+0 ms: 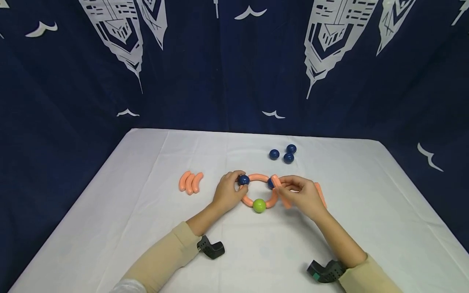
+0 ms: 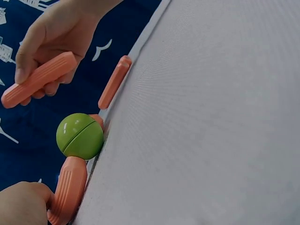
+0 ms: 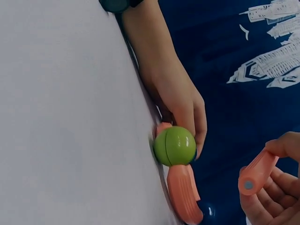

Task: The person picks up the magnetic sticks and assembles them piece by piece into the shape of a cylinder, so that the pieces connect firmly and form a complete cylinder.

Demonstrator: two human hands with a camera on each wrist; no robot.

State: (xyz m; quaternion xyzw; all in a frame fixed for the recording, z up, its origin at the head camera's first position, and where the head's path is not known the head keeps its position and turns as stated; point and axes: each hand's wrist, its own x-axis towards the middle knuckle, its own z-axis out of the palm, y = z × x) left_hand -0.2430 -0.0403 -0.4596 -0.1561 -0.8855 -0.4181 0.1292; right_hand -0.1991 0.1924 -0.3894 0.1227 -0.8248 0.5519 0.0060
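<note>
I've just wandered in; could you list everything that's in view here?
Cloth-covered table: one, white, under everything.
Printed cloth backdrop: one, navy with white buildings and birds, behind.
Loose glossy balls: three, dark blue, table's far side.
Ring's glossy balls: two, dark blue, left and upper right.
Ring's glossy ball: one, green, near side.
Ring's curved, ridged rods: three, orange, between balls.
Loose curved rods: three, orange, table's left.
Held rod: one, orange, in right hand.
Partly hidden rod: at least one, orange, beside right hand.
Wrist devices: two, black, one per wrist.
Sleeves: two, beige, forearms.
Left hand: one, bare, gripping ring's left ball.
Right hand: one, bare, holding rod.
</note>
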